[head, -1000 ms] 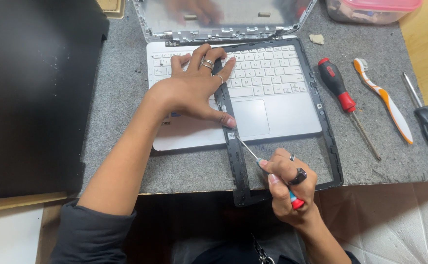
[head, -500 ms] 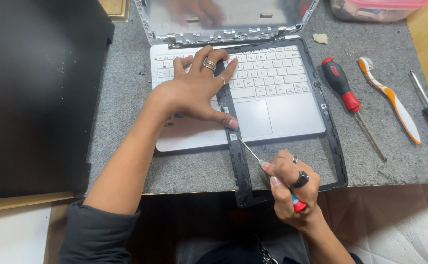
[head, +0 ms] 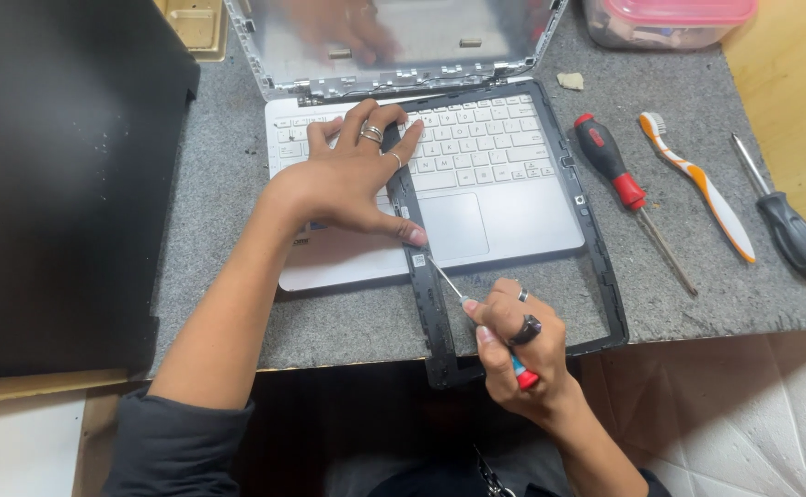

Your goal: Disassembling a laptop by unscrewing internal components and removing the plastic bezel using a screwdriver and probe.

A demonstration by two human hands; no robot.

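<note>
Black screen bezel frame point(head: 596, 276) lying across open white laptop point(head: 504, 198), thin screwdriver point(head: 449, 283) tip at bezel

A grey felt mat point(head: 209, 276) covers the wooden table point(head: 789, 64) (pale yellow), with white padding point(head: 753, 423) below.

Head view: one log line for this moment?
left hand: pressing black bezel frame on white laptop | right hand: holding small screwdriver, tip at frame | spare tools right

Red-handled screwdriver point(head: 611, 164), toothbrush point(head: 697, 179) (orange-and-white) and black screwdriver point(head: 789, 228) lie apart.
</note>
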